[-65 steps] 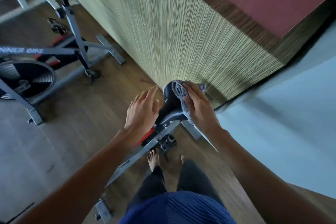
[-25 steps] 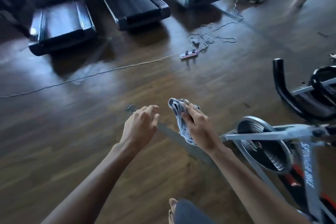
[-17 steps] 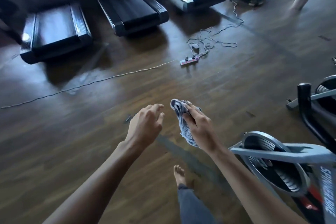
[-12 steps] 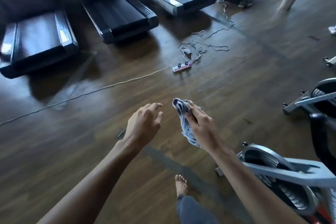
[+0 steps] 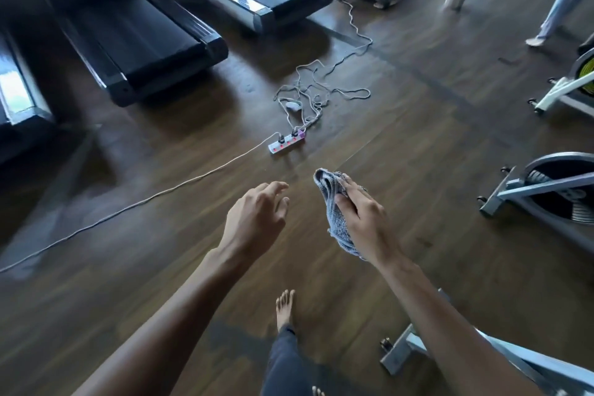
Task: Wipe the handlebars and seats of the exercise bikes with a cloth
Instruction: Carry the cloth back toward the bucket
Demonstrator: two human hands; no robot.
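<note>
One seat behind them, the person is crossing the wooden floor, right hand gripping the bunched grey cloth, left hand hanging loose and empty, apparently heading toward the next exercise bike at right

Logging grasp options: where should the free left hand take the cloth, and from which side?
Probably the bunched top fold of the cloth, pinched from its left: that end pokes out past the right hand, whose fingers cover its right side, and faces the open left hand.
</note>
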